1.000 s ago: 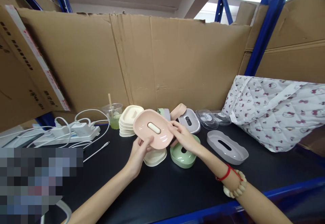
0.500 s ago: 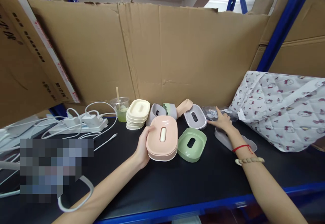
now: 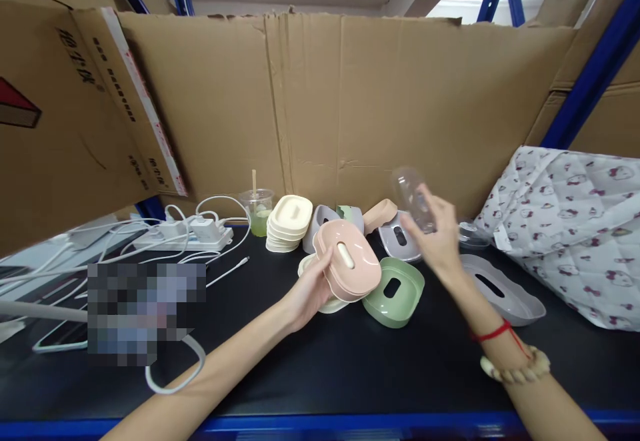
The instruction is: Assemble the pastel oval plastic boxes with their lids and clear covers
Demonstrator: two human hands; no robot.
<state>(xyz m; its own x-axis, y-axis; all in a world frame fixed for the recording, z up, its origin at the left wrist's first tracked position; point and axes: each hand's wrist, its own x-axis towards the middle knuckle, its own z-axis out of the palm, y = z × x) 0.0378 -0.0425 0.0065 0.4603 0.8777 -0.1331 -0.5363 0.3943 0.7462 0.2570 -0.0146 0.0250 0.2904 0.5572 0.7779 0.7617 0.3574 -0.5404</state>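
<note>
My left hand (image 3: 309,292) grips a pink oval dish (image 3: 347,261) with a slot in its middle, tilted above a cream dish (image 3: 327,304) on the black shelf (image 3: 350,361). My right hand (image 3: 437,244) holds a clear plastic lid (image 3: 413,197) raised in the air, above a grey slotted piece (image 3: 400,237). A green oval dish (image 3: 395,292) lies between the hands. Another clear lid (image 3: 473,234) stays on the shelf beyond my right hand.
A stack of cream lids (image 3: 289,223), a drink cup (image 3: 257,211) and a power strip with white cables (image 3: 185,234) sit at the left. A grey tray (image 3: 505,289) and patterned cloth (image 3: 575,227) lie right. A cardboard wall (image 3: 350,107) stands behind.
My right hand left the pink dish, reached to the clear lids and lifted one. My left hand lowered the pink dish, then tilted it up again.
</note>
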